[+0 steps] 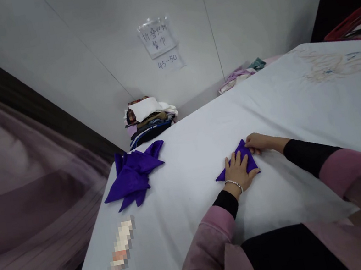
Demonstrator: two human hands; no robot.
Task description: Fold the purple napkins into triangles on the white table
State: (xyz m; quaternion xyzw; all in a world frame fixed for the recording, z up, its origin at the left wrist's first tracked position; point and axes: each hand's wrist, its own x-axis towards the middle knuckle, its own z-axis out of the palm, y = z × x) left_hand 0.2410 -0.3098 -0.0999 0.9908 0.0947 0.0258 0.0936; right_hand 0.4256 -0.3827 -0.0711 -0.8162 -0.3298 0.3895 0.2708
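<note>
A purple napkin (251, 162), folded into a triangle, lies on the white-covered surface (203, 224) in front of me. My left hand (238, 173), with a bracelet at the wrist, rests flat across it with fingers spread, covering much of its middle. At the upper right edge of the cloth, the fingertips of my right hand (256, 142) are pinched together on the fabric. Off to the left sits a loose heap of purple folded napkins (133, 173), apart from both hands.
A pixelated, blurred-out object (121, 245) lies near the left edge. Behind the far edge stands a stack of folded clothes (150, 119), and more cloth (236, 78) lies by the wall. A handwritten sign (158, 39) hangs there. Sheer curtain (17, 182) hangs at left.
</note>
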